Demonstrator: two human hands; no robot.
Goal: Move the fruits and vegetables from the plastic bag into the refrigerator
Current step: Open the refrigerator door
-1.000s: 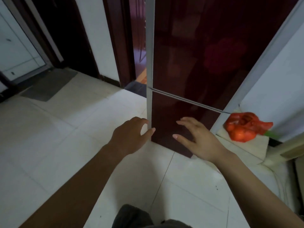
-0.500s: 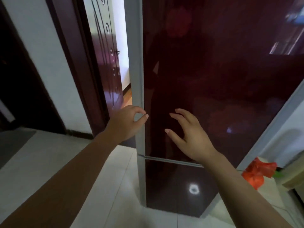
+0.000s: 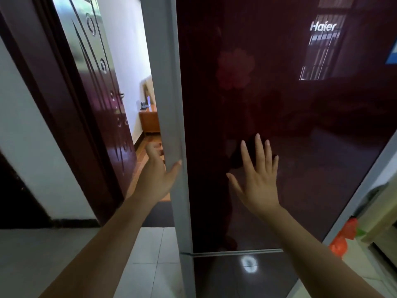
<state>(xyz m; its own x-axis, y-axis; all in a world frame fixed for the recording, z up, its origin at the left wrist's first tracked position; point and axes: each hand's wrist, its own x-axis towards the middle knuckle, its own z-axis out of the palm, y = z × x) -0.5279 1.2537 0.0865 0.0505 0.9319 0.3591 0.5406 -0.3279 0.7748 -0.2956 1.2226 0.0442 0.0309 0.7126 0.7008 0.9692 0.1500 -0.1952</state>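
Opening the tall, glossy dark-red refrigerator door that fills the centre and right of the frame: apparently the step in hand. Gripping its pale grey side edge with the left hand at mid-frame, thumb on the front, fingers tucked behind. Laying the right hand just right of centre, fingers spread and straight, flat at the red panel; touching or a shade off it, impossible to tell. Leaving the orange-red plastic bag of produce low at the right edge of the frame, beside the refrigerator, well apart from both hands. Best done by pulling smoothly from behind the grey edge with the left fingers, not jerking. Using the right palm only to steady, never pressing against the swing. Pulling above the thin seam at bottom centre, so only the upper door moves. Minding the carved dark-red wooden room door at upper left, near the likely swing path.
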